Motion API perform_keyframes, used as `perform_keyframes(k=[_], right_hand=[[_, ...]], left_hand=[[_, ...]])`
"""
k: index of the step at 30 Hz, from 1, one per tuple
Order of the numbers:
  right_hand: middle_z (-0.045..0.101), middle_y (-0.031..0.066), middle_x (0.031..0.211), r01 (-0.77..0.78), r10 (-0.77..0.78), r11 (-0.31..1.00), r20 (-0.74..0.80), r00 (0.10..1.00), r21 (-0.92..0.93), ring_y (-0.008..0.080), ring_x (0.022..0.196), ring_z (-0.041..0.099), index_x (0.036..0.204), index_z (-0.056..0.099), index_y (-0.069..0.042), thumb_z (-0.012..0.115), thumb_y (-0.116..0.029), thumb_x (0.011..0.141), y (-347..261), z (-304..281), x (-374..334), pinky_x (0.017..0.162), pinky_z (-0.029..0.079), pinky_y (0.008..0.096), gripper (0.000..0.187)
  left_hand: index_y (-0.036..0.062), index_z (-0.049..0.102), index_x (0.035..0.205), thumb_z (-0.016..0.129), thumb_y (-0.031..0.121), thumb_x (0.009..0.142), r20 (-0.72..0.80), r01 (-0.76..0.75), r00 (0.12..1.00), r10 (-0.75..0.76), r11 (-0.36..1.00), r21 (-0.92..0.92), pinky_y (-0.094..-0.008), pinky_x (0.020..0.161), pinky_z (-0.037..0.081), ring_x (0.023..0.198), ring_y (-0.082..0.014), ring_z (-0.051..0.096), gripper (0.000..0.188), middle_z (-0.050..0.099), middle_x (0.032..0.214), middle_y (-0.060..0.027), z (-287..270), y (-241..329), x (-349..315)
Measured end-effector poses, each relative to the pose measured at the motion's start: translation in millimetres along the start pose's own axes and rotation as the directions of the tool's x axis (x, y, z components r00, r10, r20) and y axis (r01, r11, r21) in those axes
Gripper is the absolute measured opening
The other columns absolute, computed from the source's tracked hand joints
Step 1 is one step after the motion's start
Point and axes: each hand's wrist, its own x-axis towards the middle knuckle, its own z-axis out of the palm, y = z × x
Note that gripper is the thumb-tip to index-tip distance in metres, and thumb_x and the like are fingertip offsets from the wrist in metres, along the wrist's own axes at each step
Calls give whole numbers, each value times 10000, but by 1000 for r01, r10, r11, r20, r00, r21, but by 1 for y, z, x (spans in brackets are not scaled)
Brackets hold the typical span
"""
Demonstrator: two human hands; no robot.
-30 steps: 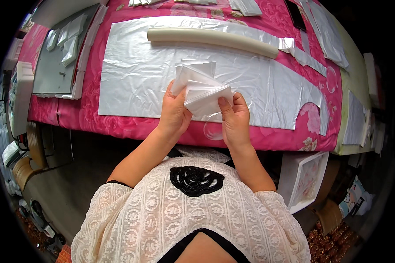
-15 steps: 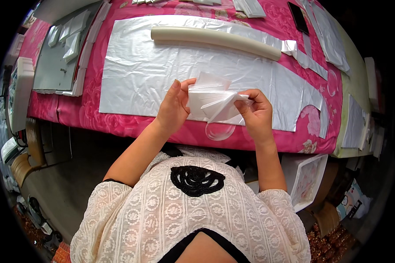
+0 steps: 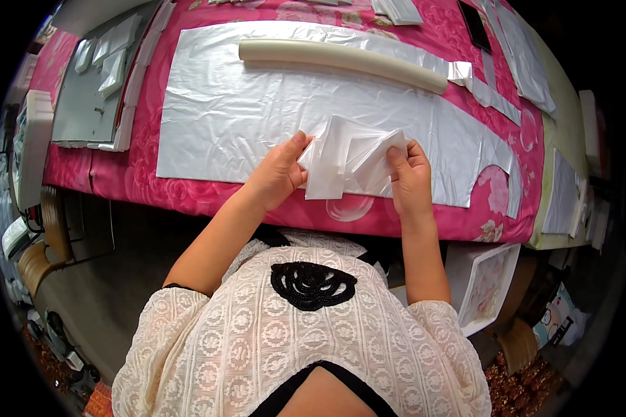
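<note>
Both of my hands hold a fanned stack of thin translucent plastic sheets above the table's near edge. My left hand grips its left end, thumb on top. On the right, my right hand pinches the gathered corners between thumb and fingers. One sheet hangs down near the left hand, apart from the bunch. Beneath lies a large silvery plastic sheet, wrinkled and spread flat. A long cream-coloured tube rests across its far part.
A pink flowered tablecloth covers the table. At the left, a grey board carries several white packets. A dark phone lies at the far right, near more silvery film. A white tray stands below the table's right edge.
The stack has been turned and spread, and one sheet now hangs toward me beside my left hand. My right hand's grip has shifted slightly; both hands stay in nearly the same place.
</note>
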Motion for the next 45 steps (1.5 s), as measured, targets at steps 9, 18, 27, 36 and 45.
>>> perform_keyframes(k=[9,18,27,36,45], right_hand=[[600,33,1077,-96,130,904,-55,990,417,141,1000,566,1090,529,-55,606,-112,867,-5,11,3,907,455,310,243],[576,22,1110,35,35,913,-164,986,407,143,1078,517,1130,506,-65,593,-150,886,26,72,-8,967,397,321,272],[552,70,1087,56,2,946,-178,984,319,131,1020,527,1143,429,-16,624,-144,870,30,71,5,897,431,276,359],[558,90,1018,196,-189,979,-102,977,58,125,924,548,1154,403,-33,660,-85,837,7,59,19,830,445,239,411],[582,78,1053,437,-381,800,215,899,-412,180,984,543,1213,448,-32,695,-48,768,16,40,29,865,445,293,509]], left_hand=[[-19,441,1199,619,101,847,-183,-199,942,282,907,372,-300,887,443,1023,-171,553,412,550,1148,-109,-4,-16,11],[78,466,1196,539,95,882,-160,-426,905,395,827,-367,-330,939,432,1063,-172,544,322,551,1144,-55,46,-19,27],[82,429,1272,582,150,836,-59,-435,897,438,854,-285,-351,982,371,1141,-176,489,467,524,1213,-51,38,-34,23],[50,224,1394,716,418,731,99,-558,823,559,829,-34,-398,1032,328,1231,-245,416,904,430,1309,-144,4,-6,21],[21,57,1437,794,89,631,173,-523,669,723,293,800,-354,896,426,1040,-246,524,1094,503,1135,-140,-5,-11,36]])
